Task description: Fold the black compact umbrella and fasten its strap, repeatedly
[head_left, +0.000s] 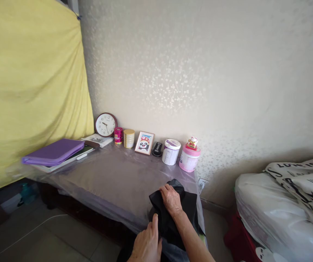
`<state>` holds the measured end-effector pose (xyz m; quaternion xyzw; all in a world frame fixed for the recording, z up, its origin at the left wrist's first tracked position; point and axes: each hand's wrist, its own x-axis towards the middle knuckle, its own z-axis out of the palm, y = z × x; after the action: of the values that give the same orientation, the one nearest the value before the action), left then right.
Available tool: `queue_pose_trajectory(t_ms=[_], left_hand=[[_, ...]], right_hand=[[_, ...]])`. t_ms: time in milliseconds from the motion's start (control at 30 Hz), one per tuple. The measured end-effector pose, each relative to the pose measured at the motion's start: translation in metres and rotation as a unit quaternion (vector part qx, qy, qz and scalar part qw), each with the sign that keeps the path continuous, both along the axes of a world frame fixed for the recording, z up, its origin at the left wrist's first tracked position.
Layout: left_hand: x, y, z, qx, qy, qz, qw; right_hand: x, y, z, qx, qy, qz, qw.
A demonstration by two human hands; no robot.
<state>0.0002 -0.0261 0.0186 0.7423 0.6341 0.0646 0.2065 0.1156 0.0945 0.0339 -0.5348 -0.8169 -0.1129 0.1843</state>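
A black piece of cloth (pixel 183 207) lies bunched at the near right corner of a table (pixel 110 178) covered with clear plastic sheet. My right hand (pixel 171 199) rests palm down on top of the cloth, fingers curled over its upper fold. My left hand (pixel 147 243) is lower, at the table's front edge, fingers together and touching the cloth's left side. Whether either hand grips the fabric or only presses it is unclear.
Along the wall stand a round clock (pixel 106 124), a small red tin (pixel 118 135), a gold tin (pixel 129 138), a framed panda picture (pixel 144 142), a white tub (pixel 171 151) and a pink tub (pixel 189 157). A purple folder (pixel 54 151) lies at the left. White bags (pixel 282 207) are piled at the right.
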Motion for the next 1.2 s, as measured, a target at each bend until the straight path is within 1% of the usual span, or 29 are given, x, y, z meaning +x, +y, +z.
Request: queue_pose_trajectory(t_ms=[67, 167, 233, 300, 367, 500, 633, 733, 800, 867, 933, 1033, 1200], left_hand=[[-0.003, -0.002, 0.003, 0.022, -0.012, 0.011, 1.0], [-0.007, -0.004, 0.016, 0.034, 0.002, 0.013, 0.999], [-0.006, -0.003, 0.025, 0.016, 0.028, -0.002, 0.999], [-0.004, 0.0, 0.03, 0.001, 0.047, -0.016, 0.999], [-0.001, 0.003, 0.028, -0.007, 0.055, -0.025, 0.998], [0.0, 0.007, 0.014, 0.003, 0.044, -0.04, 0.998], [0.0, 0.007, 0.005, 0.021, 0.027, -0.033, 0.999], [0.001, 0.006, 0.004, 0.025, 0.025, -0.012, 0.999], [0.003, 0.005, 0.005, 0.017, 0.023, -0.007, 1.0], [0.004, 0.004, 0.006, 0.01, 0.02, -0.007, 1.0], [0.006, 0.002, 0.008, 0.007, 0.02, -0.007, 1.0], [0.008, 0.002, 0.008, 0.013, 0.029, 0.001, 0.999], [0.01, 0.005, 0.003, 0.022, 0.051, 0.007, 0.998]], right_hand=[[0.0, 0.001, 0.0, 0.002, -0.001, 0.002, 1.0], [-0.001, 0.001, -0.001, 0.007, 0.003, 0.007, 1.0], [-0.001, 0.002, -0.003, 0.005, 0.002, 0.006, 1.0], [-0.001, 0.003, -0.004, 0.002, 0.0, 0.004, 1.0], [0.0, 0.004, -0.004, 0.002, -0.002, 0.005, 1.0], [0.0, 0.004, -0.002, 0.004, 0.004, 0.008, 1.0], [0.001, -0.005, 0.003, -0.004, 0.066, 0.021, 0.998], [0.004, -0.023, 0.006, -0.005, 0.126, 0.06, 0.99], [0.007, -0.039, 0.005, -0.005, 0.149, 0.094, 0.984], [0.012, -0.051, 0.002, -0.005, 0.15, 0.11, 0.983], [0.017, -0.056, -0.001, -0.008, 0.131, 0.104, 0.986], [0.027, -0.047, -0.004, -0.013, 0.087, 0.086, 0.992], [0.041, -0.009, -0.006, -0.009, 0.056, 0.067, 0.996]])
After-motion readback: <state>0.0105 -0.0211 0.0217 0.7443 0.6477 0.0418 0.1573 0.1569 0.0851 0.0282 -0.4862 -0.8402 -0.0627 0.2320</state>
